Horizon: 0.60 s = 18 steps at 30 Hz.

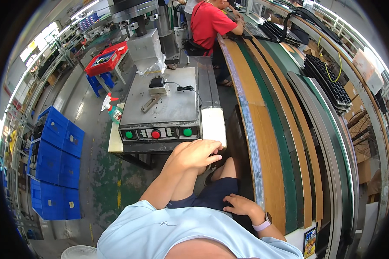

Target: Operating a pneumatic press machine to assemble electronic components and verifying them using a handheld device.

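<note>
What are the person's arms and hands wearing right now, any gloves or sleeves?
No gloves: the left hand and right hand are both bare. The forearms are uncovered, below the short sleeves of a light blue shirt. The right wrist carries a watch with a dark face on a pale pink strap.

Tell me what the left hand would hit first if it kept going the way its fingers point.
The left hand points right and slightly up. Straight on, it would probably first meet the cream-coloured block at the press table's front right corner, just beside the green button. Depth is unclear; the fingertips may pass just under it.
</note>
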{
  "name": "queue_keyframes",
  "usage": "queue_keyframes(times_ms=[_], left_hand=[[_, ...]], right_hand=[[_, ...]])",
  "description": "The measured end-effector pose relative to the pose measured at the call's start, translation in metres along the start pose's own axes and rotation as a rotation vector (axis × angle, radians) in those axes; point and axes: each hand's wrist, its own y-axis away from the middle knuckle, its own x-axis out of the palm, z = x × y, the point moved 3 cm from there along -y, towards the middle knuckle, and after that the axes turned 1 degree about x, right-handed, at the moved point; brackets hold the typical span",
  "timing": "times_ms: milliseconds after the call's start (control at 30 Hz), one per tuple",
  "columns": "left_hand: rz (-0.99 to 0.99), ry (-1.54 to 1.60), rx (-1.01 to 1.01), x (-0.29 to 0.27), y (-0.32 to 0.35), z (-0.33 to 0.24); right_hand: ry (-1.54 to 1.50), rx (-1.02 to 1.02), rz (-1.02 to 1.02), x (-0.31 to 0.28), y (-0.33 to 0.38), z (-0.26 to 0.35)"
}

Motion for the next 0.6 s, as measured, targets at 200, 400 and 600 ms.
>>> queue_keyframes(times_ms=[200, 400, 600], left_hand=[[0.002, 0.018, 0.010, 0.0011, -0.0009, -0.0004], [0.000, 0.034, -0.002, -0.0003, 0.0005, 0.0005], [0.004, 0.038, -0.003, 0.0000, -0.0002, 0.0003]], right_hand=[[-0.005, 0.000, 0.008, -0.0010, 0.0015, 0.0024], [-0.003, 0.003, 0.011, -0.0012, 0.0013, 0.0033], [0.007, 0.005, 0.008, -0.0005, 0.0005, 0.0031]])
